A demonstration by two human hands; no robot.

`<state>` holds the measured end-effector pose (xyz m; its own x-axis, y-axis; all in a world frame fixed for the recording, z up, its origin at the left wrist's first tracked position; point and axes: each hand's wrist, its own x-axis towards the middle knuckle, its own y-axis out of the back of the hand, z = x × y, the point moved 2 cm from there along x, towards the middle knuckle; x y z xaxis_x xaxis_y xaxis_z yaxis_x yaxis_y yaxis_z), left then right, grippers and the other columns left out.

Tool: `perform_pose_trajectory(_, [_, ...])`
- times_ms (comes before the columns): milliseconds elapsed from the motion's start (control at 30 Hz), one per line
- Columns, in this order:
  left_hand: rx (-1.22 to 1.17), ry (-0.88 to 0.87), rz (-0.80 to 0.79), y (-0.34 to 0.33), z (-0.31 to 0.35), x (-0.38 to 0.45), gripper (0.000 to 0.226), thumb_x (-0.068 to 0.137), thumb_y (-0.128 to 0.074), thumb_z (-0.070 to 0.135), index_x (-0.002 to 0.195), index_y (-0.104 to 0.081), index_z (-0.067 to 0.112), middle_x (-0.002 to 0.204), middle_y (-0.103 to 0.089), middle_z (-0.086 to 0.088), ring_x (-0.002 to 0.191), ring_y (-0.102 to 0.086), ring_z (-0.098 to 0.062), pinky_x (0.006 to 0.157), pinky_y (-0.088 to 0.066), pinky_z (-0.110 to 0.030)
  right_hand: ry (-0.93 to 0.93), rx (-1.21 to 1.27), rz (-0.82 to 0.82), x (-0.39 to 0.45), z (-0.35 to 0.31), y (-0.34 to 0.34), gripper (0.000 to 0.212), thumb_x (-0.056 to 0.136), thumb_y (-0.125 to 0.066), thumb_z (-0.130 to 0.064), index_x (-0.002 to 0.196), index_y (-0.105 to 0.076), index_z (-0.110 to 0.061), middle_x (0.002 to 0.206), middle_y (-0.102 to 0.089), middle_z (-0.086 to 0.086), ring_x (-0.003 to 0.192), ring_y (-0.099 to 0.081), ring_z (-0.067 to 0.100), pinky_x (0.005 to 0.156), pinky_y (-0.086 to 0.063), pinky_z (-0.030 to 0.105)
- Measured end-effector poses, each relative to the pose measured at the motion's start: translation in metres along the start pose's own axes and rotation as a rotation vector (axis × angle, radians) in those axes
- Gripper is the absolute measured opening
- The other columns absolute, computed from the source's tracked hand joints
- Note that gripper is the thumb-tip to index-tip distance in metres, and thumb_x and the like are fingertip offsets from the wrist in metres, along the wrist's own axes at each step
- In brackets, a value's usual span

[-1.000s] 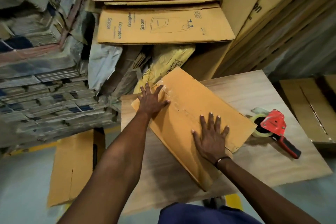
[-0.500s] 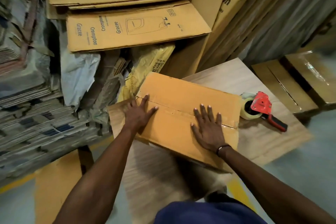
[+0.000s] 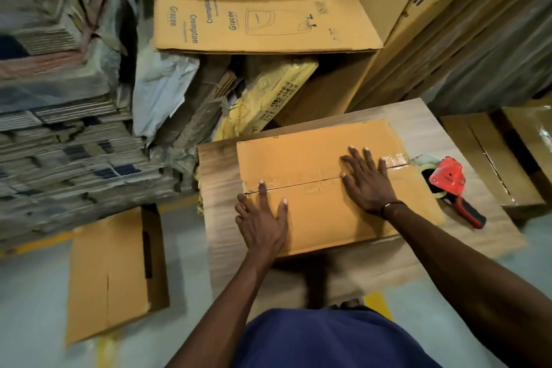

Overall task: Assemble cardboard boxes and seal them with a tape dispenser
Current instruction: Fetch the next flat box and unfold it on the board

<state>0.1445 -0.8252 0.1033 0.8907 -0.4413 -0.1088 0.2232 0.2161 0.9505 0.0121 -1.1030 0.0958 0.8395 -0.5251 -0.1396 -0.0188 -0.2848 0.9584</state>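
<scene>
The cardboard box [image 3: 334, 188] sits assembled on a wooden table [image 3: 442, 122], occupying the table's centre, its two top flaps closed to a seam running from 9 o'clock to 3 o'clock. Clear tape shows along that seam, wrinkled at the 3 o'clock end; whether it covers the full length cannot be told.

Left hand [image 3: 263, 224]: flat, fingers spread, pressing the near flap at the box's 8 o'clock corner, one fingertip reaching the seam. Right hand [image 3: 366, 179]: flat, fingers spread, laid across the seam toward the 3 o'clock end. Neither hand grips anything.

The red tape dispenser [image 3: 448, 185] lies on the table just beside the box's 3 o'clock edge, handle pointing to 5 o'clock, untouched.

Assessment of handling: the box appears empty, therefore light and liable to slide on the table under a sideways push. Corrugated board is stiff along edges and corners but will dent mid-panel; the flaps will likely spring if released unsealed. Recommended hold is by opposite side walls near the corners, palms flat, or under the base when lifting. Pressure on the flaps is best kept near the seam.

Surroundings: flattened cartons [image 3: 257, 21] stacked at 12 o'clock, one flattened carton on the floor [image 3: 110, 272] at 8 o'clock.
</scene>
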Motion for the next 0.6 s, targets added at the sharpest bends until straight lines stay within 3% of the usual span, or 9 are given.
perform_pose_trajectory(133, [-0.023,0.002,-0.062,0.000,0.000,-0.007,0.080,0.096,-0.028,0.077,0.162,-0.012,0.036,0.156,-0.017,-0.027,0.137,-0.029,-0.044,0.101,-0.040,-0.061,0.033,0.015,-0.025,-0.004,0.005,0.007,0.072,0.102,-0.008,-0.067,0.165,-0.018,-0.033,0.175,0.003,-0.010,0.161,0.010,0.023,0.126,0.003,0.059])
perform_pose_trajectory(233, [0.041,-0.004,-0.047,0.010,0.012,-0.001,0.080,0.096,-0.029,0.076,0.162,-0.010,0.034,0.166,0.007,-0.027,0.152,-0.004,-0.051,0.109,-0.024,-0.074,0.043,0.078,-0.004,-0.006,0.002,0.017,0.071,0.102,-0.012,-0.067,0.164,-0.020,-0.033,0.175,-0.003,-0.007,0.161,0.005,0.022,0.127,0.002,0.056])
perform_pose_trajectory(267, [0.032,-0.043,-0.025,0.015,0.020,0.001,0.079,0.098,-0.033,0.072,0.161,-0.013,0.031,0.167,0.008,-0.028,0.153,-0.001,-0.051,0.111,-0.021,-0.074,0.042,0.098,0.018,-0.008,0.002,0.021,0.070,0.103,-0.014,-0.067,0.164,-0.021,-0.033,0.175,-0.005,-0.007,0.161,0.003,0.022,0.128,0.001,0.055])
perform_pose_trajectory(400, [-0.184,-0.377,0.018,0.032,0.077,0.014,0.060,0.100,-0.052,0.048,0.150,-0.034,0.020,0.153,-0.027,-0.016,0.140,-0.034,-0.037,0.109,-0.039,-0.052,-0.020,0.178,0.115,-0.024,0.029,0.042,0.065,0.106,-0.023,-0.064,0.162,-0.027,-0.031,0.174,-0.014,-0.003,0.161,-0.008,0.021,0.129,-0.010,0.053])
perform_pose_trajectory(500, [-0.400,-0.503,-0.051,0.030,0.130,0.020,0.053,0.099,-0.059,0.035,0.146,-0.037,0.021,0.139,-0.033,-0.005,0.127,-0.043,-0.026,0.098,-0.049,-0.038,-0.082,0.222,0.192,-0.042,0.063,0.060,0.061,0.106,-0.030,-0.060,0.157,-0.035,-0.027,0.171,-0.025,0.003,0.157,-0.023,0.025,0.128,-0.021,0.049])
perform_pose_trajectory(600, [-0.510,-0.539,-0.151,0.019,0.185,0.018,0.046,0.100,-0.059,0.031,0.141,-0.038,0.024,0.135,-0.036,-0.001,0.116,-0.053,-0.023,0.090,-0.052,-0.034,-0.193,0.297,0.252,-0.065,0.107,0.076,0.060,0.106,-0.033,-0.060,0.154,-0.039,-0.025,0.167,-0.034,0.006,0.148,-0.038,0.027,0.124,-0.028,0.047])
